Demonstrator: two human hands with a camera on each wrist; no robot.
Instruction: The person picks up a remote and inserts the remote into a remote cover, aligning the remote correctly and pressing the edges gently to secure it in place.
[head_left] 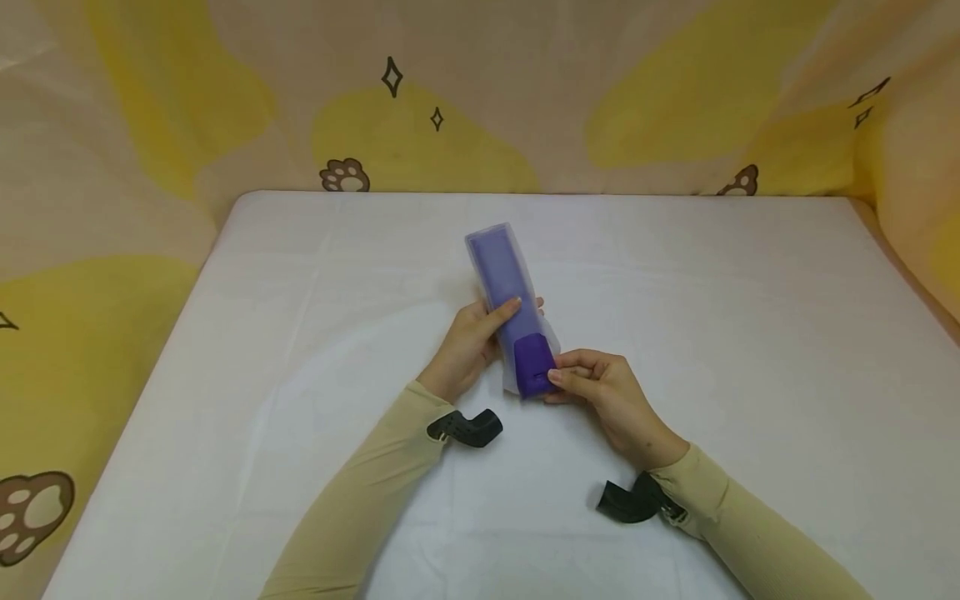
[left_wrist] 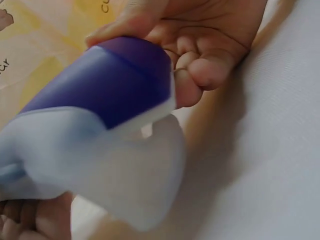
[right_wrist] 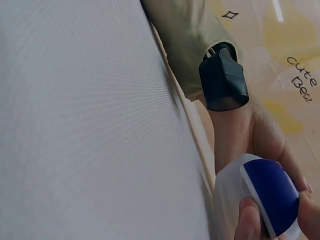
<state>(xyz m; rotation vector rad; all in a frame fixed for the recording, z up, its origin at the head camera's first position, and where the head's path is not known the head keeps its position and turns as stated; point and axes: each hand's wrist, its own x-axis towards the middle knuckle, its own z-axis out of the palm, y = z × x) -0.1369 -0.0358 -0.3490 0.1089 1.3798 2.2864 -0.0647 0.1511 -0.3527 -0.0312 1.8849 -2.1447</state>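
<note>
A long, slim purple and white device [head_left: 532,362], shaped like a remote control, lies mostly inside a translucent soft cover [head_left: 497,258]. Its darker purple end sticks out bare, and a loose flap of the cover [left_wrist: 142,185] hangs below it in the left wrist view. My left hand [head_left: 467,346] grips the covered middle, thumb on top and fingers behind. At the near end, my right hand [head_left: 611,400] pinches the bare purple end between thumb and fingers. The right wrist view shows this pinch on the device [right_wrist: 272,195] too. The device's underside is hidden in the head view.
Both hands are above a white-covered table [head_left: 750,333]. A yellow and beige patterned curtain [head_left: 465,108] surrounds its back and sides. Black curved mounts [head_left: 468,428] sit on both wrists, below the sleeves' cuffs.
</note>
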